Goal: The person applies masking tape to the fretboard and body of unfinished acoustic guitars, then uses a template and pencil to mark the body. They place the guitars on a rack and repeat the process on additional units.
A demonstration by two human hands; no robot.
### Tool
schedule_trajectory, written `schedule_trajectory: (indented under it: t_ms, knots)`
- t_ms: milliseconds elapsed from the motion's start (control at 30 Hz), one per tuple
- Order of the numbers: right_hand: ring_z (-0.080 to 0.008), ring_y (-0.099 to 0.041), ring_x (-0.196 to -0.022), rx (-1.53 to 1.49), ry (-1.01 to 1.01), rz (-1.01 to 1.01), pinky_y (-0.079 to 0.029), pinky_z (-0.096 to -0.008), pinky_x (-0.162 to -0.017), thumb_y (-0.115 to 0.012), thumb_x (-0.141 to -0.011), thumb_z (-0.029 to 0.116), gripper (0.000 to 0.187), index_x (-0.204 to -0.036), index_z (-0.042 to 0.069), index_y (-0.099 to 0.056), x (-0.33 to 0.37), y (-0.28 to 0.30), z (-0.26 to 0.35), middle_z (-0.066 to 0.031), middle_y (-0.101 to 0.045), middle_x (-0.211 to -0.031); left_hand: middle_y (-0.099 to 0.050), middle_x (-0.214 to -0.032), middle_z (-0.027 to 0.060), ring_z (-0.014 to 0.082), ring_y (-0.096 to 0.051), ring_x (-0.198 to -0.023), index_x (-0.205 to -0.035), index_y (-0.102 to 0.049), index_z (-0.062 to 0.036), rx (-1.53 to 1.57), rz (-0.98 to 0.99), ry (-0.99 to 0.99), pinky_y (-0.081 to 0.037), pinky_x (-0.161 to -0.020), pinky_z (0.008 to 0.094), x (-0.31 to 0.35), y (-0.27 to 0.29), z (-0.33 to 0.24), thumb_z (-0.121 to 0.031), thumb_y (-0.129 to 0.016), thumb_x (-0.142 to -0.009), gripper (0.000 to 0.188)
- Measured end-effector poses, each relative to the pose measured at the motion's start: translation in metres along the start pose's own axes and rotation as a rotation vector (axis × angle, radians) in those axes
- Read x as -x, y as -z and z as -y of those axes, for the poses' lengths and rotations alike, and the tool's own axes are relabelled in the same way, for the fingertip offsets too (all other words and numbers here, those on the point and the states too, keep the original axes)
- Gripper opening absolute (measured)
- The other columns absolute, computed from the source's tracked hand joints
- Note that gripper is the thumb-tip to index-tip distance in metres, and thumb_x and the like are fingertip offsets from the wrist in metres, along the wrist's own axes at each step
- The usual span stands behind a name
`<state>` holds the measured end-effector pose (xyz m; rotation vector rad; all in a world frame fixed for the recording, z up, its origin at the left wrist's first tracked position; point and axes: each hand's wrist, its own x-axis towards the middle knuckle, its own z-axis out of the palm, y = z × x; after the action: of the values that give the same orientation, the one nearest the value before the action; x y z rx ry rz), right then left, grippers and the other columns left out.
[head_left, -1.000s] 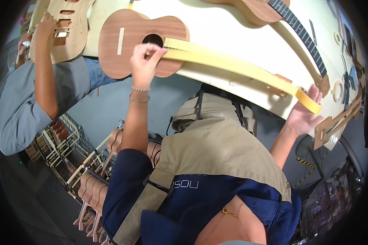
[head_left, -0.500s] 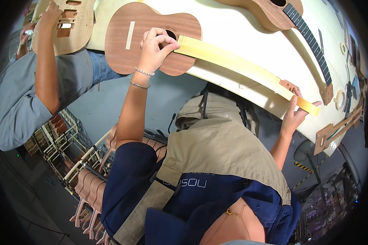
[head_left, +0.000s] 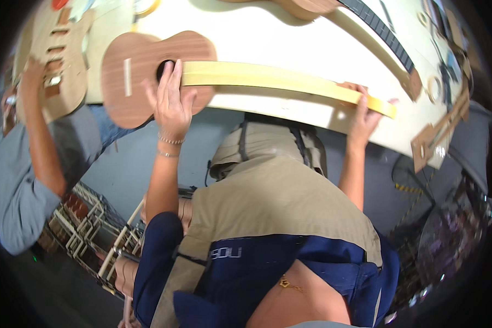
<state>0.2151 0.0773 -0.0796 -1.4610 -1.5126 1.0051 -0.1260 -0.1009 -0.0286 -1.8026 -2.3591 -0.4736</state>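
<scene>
A small brown ukulele with a dark sound hole lies on the cream worktable, its neck toward the right. A long yellow strip, apparently masking tape, runs along the neck from beside the sound hole to past the headstock. Fingers stretched out, my left hand rests over the body by the sound hole, next to the strip's left end, holding nothing. At the headstock, my right hand grips the strip's far end, thumb in front and fingers behind; the strip partly hides them.
Another ukulele with a dark fretboard lies farther back. On the right are a tape roll and flat wooden templates. At left a co-worker's hand touches a pale guitar body. Racks stand below left.
My left hand has let go of the strip's end and opened its fingers. My right hand still grips the other end. The view has shifted, so the table things appear farther left.
</scene>
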Motion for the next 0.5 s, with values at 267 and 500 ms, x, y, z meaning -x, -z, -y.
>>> schedule_trajectory:
  t_ms: [267,500]
  knots:
    - [-0.0231,-0.053,-0.110,0.216,0.056,0.001,-0.028,-0.0338,-0.104,-0.057,-0.091,0.022,0.082,-0.142,-0.008,0.000,0.002,0.000,0.015,-0.0104,-0.066,-0.105,-0.027,-0.150,0.0079,0.0251,-0.023,-0.139,-0.145,-0.019,-0.0024,-0.149,0.169,0.057,0.021,-0.097,0.0628,0.016,-0.017,-0.009,-0.061,-0.042,-0.085,0.087]
    - [-0.0244,-0.052,-0.101,0.334,0.320,-0.081,-0.026,-0.0395,-0.104,-0.057,-0.087,0.011,0.070,-0.142,-0.007,-0.017,0.003,-0.015,-0.031,-0.0069,-0.059,-0.105,-0.020,-0.152,0.0090,0.0306,-0.013,-0.140,-0.144,-0.024,-0.0029,-0.075,0.343,0.044,0.007,-0.099,0.0686,0.000,-0.037,-0.107,-0.061,-0.060,-0.072,0.099]
